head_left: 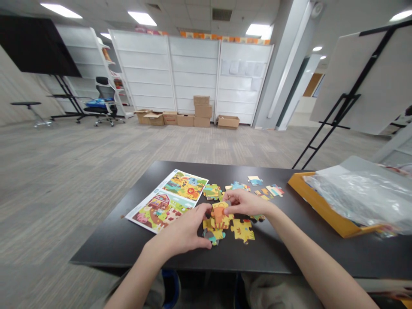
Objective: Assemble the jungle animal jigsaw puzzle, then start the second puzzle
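My right hand point(245, 203) pinches a yellow jigsaw piece with an orange animal point(219, 213), its thumb on the piece's right side. My left hand point(185, 231) curves round the left of the same heap, thumb and fingers apart; its fingertips are close to that piece, and whether they touch it I cannot tell. Under and in front of the held piece lie more pieces, one of them grey and green point(215, 236). Just to the right rests a yellow piece with leaves point(242, 231). Green pieces point(211, 191) lie behind my hands, partly covered.
A printed picture sheet point(154, 193) lies at the left of the black table point(109, 240). Blue pieces point(255, 180) and orange ones point(264, 194) are scattered toward the back. At the right stands a yellow box point(322, 210) with clear plastic wrap point(360, 197) in it.
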Action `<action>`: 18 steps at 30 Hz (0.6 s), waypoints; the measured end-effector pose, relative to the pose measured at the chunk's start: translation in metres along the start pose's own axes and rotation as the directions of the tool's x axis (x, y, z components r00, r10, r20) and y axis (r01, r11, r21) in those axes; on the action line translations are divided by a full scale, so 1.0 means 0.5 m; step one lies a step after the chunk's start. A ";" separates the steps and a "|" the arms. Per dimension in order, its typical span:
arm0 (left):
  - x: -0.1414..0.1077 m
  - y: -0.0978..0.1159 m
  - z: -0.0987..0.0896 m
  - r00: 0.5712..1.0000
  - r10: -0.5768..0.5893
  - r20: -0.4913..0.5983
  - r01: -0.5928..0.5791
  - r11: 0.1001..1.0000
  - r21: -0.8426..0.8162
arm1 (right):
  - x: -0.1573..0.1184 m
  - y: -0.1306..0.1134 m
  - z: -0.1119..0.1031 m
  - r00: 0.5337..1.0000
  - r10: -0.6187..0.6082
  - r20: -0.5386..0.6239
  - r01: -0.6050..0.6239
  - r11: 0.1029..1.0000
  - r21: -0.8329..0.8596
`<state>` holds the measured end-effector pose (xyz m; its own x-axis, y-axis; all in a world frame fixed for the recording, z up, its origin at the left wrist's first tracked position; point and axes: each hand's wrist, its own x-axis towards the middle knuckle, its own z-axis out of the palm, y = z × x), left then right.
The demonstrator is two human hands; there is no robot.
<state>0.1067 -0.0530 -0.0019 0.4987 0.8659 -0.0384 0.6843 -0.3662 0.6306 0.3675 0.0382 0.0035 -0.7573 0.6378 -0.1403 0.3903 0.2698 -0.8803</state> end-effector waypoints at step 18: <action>0.007 0.027 0.010 0.998 0.057 -0.009 -0.054 0.981 0.187 | 0.001 -0.014 0.016 0.984 -0.113 -0.137 0.013 0.816 -0.578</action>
<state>0.1206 -0.0568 0.0026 0.5322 0.8466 0.0046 0.7434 -0.4699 0.4760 0.3602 0.0310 0.0062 -0.7175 0.6962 0.0241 0.6111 0.6456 -0.4580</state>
